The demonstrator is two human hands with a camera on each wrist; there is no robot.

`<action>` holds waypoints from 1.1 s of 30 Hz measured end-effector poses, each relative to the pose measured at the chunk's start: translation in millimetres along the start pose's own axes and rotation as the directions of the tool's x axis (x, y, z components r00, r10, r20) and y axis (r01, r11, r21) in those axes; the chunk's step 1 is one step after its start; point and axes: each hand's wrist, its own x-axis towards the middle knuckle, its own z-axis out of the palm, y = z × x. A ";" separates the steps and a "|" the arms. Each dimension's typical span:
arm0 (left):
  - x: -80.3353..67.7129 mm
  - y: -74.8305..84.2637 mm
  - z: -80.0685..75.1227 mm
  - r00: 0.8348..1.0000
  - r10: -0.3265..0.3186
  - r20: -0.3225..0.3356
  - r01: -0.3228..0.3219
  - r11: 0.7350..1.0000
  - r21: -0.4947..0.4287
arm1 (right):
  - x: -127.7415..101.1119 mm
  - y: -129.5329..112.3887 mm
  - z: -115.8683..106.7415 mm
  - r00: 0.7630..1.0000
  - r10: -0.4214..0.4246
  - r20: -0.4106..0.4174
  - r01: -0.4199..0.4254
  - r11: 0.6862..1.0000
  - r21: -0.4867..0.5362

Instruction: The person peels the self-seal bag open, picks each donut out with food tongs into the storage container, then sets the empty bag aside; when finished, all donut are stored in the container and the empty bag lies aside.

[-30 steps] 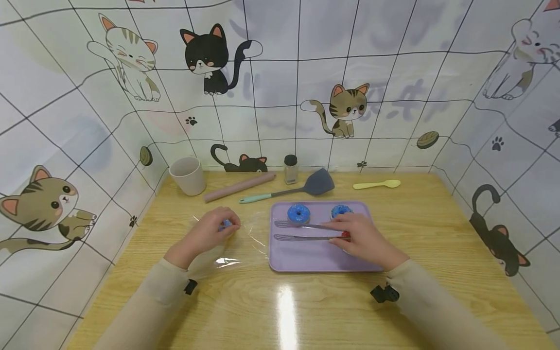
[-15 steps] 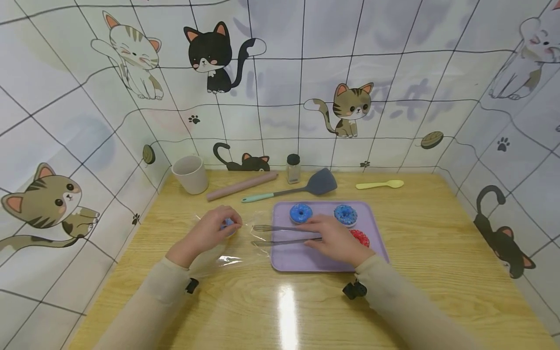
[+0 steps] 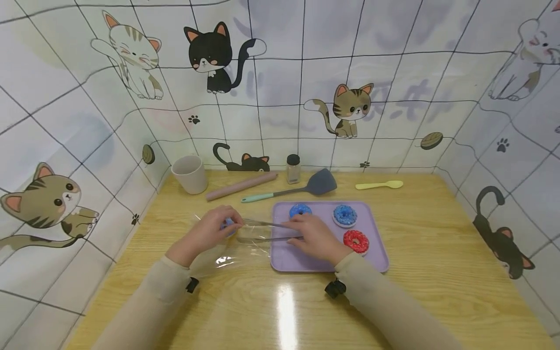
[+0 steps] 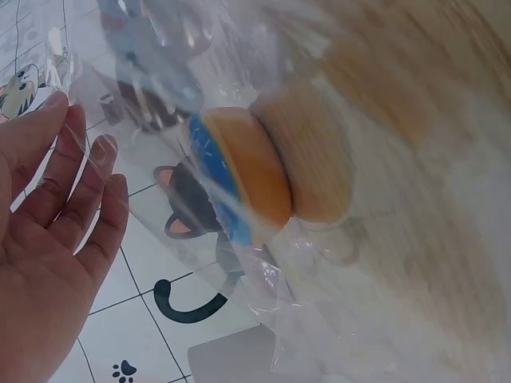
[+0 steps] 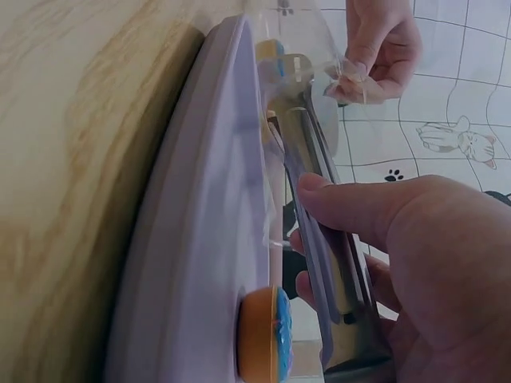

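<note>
Right hand (image 3: 316, 238) grips metal tongs (image 3: 267, 231) at their hinge end, thumb curled over the top arm, tips pointing toward 9 o'clock and reaching off the purple tray (image 3: 376, 243) into a clear plastic bag (image 3: 227, 243); left hand (image 3: 210, 232) pinches the bag's edge, fingers curled around the film near a blue-iced doughnut (image 3: 226, 224) inside it, at 9 o'clock from the tray; judgement: doughnut looks small, light and rigid, icing face smooth, so likely to slip between bare steel tips unless taken across the tan sides or through the hole; bag is thin, limp and slick, best held at the mouth rim; on the tray lie two blue doughnuts (image 3: 300, 210) (image 3: 345, 215) and a red one (image 3: 356, 241); table (image 3: 437, 253) is glossy pale wood with a glare patch at 6 o'clock; along the 12 o'clock edge stand a cup (image 3: 190, 174), rolling pin (image 3: 241, 186), shaker jar (image 3: 293, 169), spatula (image 3: 297, 189) and yellow spoon (image 3: 379, 184); cat-print walls (image 3: 393, 73) close in three sides.
</note>
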 end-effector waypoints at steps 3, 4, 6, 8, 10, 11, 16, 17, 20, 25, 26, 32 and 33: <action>2.1 1.7 3.1 1.000 0.014 0.012 -0.014 1.000 -0.011 | 0.0 -1.0 1.9 1.000 0.024 -0.008 -0.024 1.000 0.002; 2.7 1.5 4.1 1.000 0.017 0.012 -0.017 1.000 -0.011 | -0.1 -1.1 2.4 1.000 0.029 -0.013 -0.029 1.000 0.002; 3.6 0.4 5.5 1.000 0.025 0.008 -0.025 1.000 -0.005 | 0.6 -1.1 4.0 0.999 0.033 -0.019 -0.033 0.999 0.001; 3.7 -0.7 6.0 1.000 0.028 0.002 -0.028 1.000 0.007 | 2.0 -0.9 6.1 0.999 0.036 -0.018 -0.036 0.999 0.004; 3.4 -2.0 5.8 1.000 0.031 0.001 -0.031 0.999 0.013 | 3.9 -1.5 8.0 0.999 0.039 -0.018 -0.038 0.999 0.010; 3.3 -2.3 5.6 0.999 0.033 0.004 -0.033 0.999 0.015 | 5.1 -2.0 9.1 0.999 0.042 -0.014 -0.042 0.999 0.012; 2.9 -3.0 4.2 0.999 0.031 0.017 -0.032 0.999 0.035 | 11.8 -8.1 13.9 0.999 0.048 0.001 -0.048 0.999 0.026; 2.7 -3.1 4.0 1.000 0.027 0.016 -0.027 0.999 0.043 | 13.2 -9.5 15.0 0.999 0.052 0.005 -0.052 0.998 0.027; 1.9 -3.4 3.6 1.000 0.017 0.012 -0.018 0.998 0.066 | 16.3 -14.7 17.3 0.998 0.056 0.000 -0.056 0.997 0.055; 0.7 -2.6 4.2 1.000 0.028 0.012 -0.028 0.998 0.051 | 17.5 -20.8 21.2 0.998 0.064 -0.001 -0.064 0.994 0.089; 0.6 -2.7 4.7 0.999 0.031 0.012 -0.031 0.998 0.047 | 17.4 -21.8 21.6 0.998 0.063 -0.004 -0.063 0.994 0.090; 0.7 -4.9 7.6 0.999 0.035 0.014 -0.036 0.998 0.052 | 17.9 -25.1 23.0 0.998 0.056 -0.035 -0.053 0.996 0.072; 0.8 -4.8 7.7 0.999 0.033 0.015 -0.033 0.998 0.050 | 17.9 -25.3 23.0 0.998 0.058 -0.038 -0.055 0.996 0.072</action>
